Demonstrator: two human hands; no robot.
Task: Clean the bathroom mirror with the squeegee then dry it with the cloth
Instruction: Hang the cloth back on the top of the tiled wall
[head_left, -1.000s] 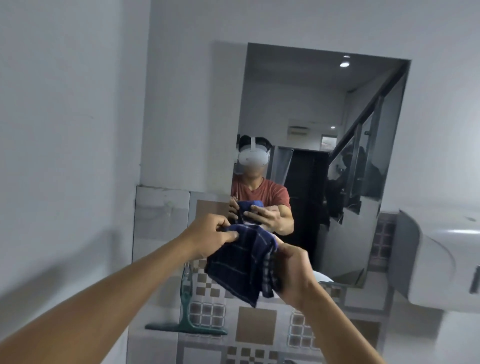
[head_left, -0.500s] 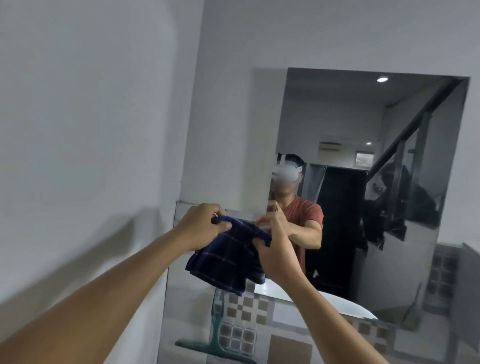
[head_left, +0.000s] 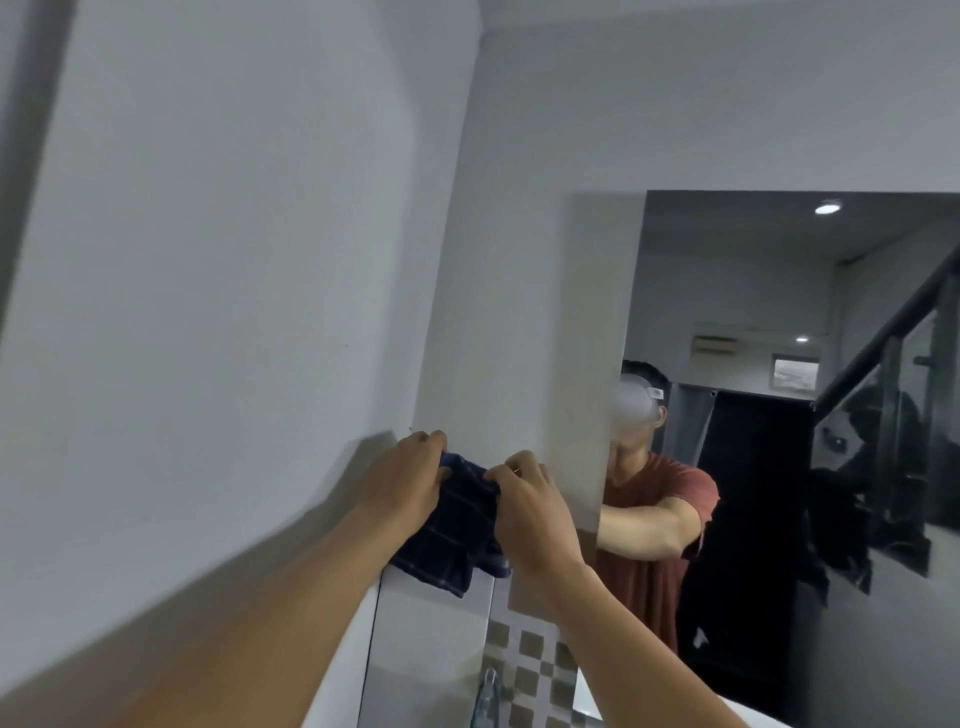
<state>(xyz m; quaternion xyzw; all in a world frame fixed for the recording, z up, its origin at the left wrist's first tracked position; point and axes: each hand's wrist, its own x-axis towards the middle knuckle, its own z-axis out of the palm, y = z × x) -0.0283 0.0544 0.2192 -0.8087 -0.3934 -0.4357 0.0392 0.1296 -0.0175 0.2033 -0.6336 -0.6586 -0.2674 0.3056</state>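
Both hands are up in front of the wall corner, each pinching the top edge of the dark blue checked cloth (head_left: 457, 535): the left hand (head_left: 410, 480) grips its left end with curled fingers and the right hand (head_left: 530, 512) clasps its right end, close alongside. The cloth hangs bunched between them, just left of the mirror's near edge. Below, low against the checkered tiles (head_left: 530, 667), a teal squeegee (head_left: 489, 693) handle pokes into view (blurred, mostly cut off). Farther right the mirror (head_left: 779, 291) reflects a person in a red shirt.
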